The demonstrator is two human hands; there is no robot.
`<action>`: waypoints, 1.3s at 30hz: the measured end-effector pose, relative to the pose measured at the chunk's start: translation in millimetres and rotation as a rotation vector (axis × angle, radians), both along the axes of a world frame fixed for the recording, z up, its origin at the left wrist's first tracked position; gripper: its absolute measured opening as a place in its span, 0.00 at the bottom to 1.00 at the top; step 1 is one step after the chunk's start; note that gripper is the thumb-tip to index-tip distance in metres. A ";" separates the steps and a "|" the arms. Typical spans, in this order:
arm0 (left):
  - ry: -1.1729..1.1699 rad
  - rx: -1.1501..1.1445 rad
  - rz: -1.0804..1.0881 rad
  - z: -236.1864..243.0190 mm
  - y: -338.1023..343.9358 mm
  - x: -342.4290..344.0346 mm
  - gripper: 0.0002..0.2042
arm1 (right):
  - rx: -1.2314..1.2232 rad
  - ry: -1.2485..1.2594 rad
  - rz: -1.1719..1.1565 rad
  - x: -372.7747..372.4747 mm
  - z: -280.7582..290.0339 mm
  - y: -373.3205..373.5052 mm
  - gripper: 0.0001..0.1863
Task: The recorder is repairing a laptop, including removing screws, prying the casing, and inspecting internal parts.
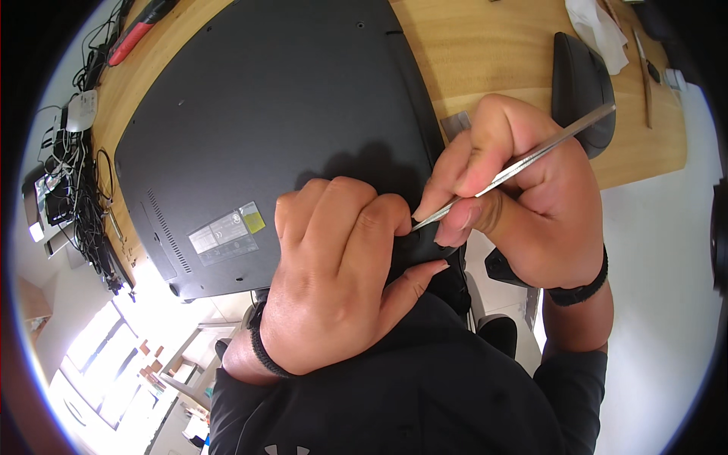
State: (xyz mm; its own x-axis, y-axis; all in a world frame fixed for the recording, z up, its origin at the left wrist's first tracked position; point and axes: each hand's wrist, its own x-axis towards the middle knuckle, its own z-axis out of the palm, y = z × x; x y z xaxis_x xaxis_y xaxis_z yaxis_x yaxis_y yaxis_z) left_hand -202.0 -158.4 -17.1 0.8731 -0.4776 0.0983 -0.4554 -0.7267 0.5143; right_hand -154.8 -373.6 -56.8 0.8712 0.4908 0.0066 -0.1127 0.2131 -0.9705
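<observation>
A black laptop (pixel 288 114) lies bottom side up on the wooden table. Between the thumb and fingers of my right hand (pixel 523 182) is a pair of slim metal tweezers (pixel 542 153), slanting down to the laptop's near right corner. Its tip meets a small dark spot at the edge, and I cannot make out whether anything is pinched there. My left hand (pixel 334 265) presses curled fingers onto the laptop's underside, the index fingertip right beside the tweezers' tip. The left thumb lies apart from the fingers, along the near edge, so the hand grips that corner.
Right of the laptop, a rounded black case-like object (pixel 580 91) rests on the wooden table (pixel 485 45). White tissue (pixel 597 34) and a thin rod (pixel 643 80) lie farther right. A red-and-black handle (pixel 136 38) is at the far left, near tangled cables (pixel 72 189).
</observation>
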 end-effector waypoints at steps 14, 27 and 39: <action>0.011 -0.030 0.002 -1.1 -0.4 1.8 0.25 | 0.045 -0.055 -0.037 -3.2 -3.0 1.2 0.14; 0.035 -0.041 0.002 0.0 1.1 1.6 0.25 | 0.006 -0.124 -0.048 -10.1 -0.8 -3.0 0.13; 0.009 -0.049 -0.026 -1.0 4.5 0.4 0.23 | 0.103 -0.037 0.000 -10.9 1.5 -2.4 0.14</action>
State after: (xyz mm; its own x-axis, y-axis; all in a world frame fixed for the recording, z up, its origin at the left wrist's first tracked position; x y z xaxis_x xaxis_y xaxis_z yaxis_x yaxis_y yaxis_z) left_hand -201.6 -153.9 -18.1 0.8612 -0.4951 0.1145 -0.4693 -0.6884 0.5531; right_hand -165.6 -376.0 -55.3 0.8696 0.4856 0.0893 -0.0770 0.3121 -0.9469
